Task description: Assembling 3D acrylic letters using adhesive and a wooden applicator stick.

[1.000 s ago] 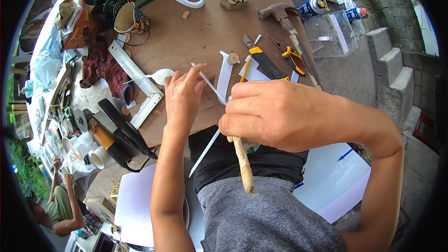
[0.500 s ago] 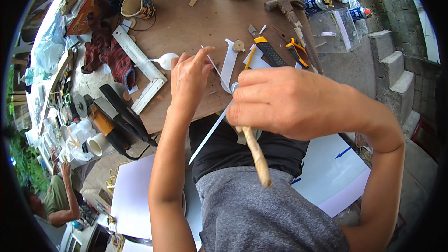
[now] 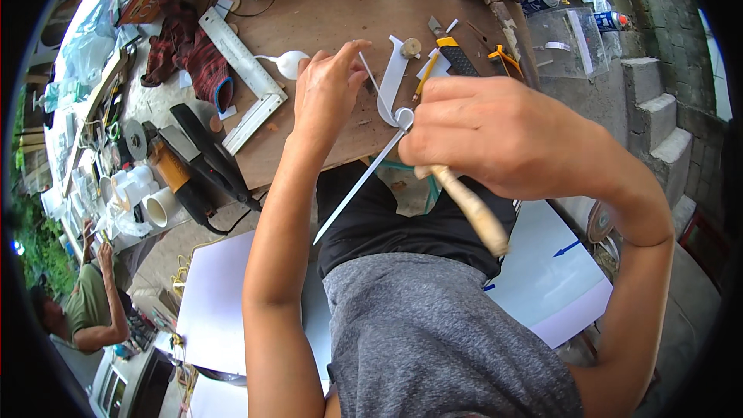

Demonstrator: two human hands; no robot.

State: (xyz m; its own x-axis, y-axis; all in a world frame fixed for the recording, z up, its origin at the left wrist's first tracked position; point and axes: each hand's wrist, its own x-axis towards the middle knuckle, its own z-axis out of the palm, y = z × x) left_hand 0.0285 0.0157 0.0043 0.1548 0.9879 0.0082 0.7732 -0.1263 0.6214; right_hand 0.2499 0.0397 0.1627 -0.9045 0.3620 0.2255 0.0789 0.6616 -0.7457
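My left hand (image 3: 331, 93) is raised over the table's near edge, its thumb and index finger pinched on a thin white plastic strip (image 3: 370, 77). My right hand (image 3: 484, 133) is closed round a pale wooden stick (image 3: 476, 213), whose rounded end sticks out below the fist. Beside the right fingertips the strip makes a small curl (image 3: 403, 118), and a narrow white tail (image 3: 352, 197) slants down over my lap. A broader white strip (image 3: 393, 76) bends behind the curl; whether it is the same piece I cannot tell. The stick's other end is hidden in my fist.
On the table (image 3: 348, 8) lie a cutter knife (image 3: 457, 54), a pencil (image 3: 427, 77), a hammer (image 3: 503, 11), a metal square (image 3: 244, 58) and a white bulb with a nozzle (image 3: 291, 65). An angle grinder (image 3: 170, 166) sits at left. Another person (image 3: 97, 306) is at far left.
The wooden stick has swung so its free end points further right. The curl by my right fingers shows more plainly. Both hands sit slightly further right, and the view has shifted.
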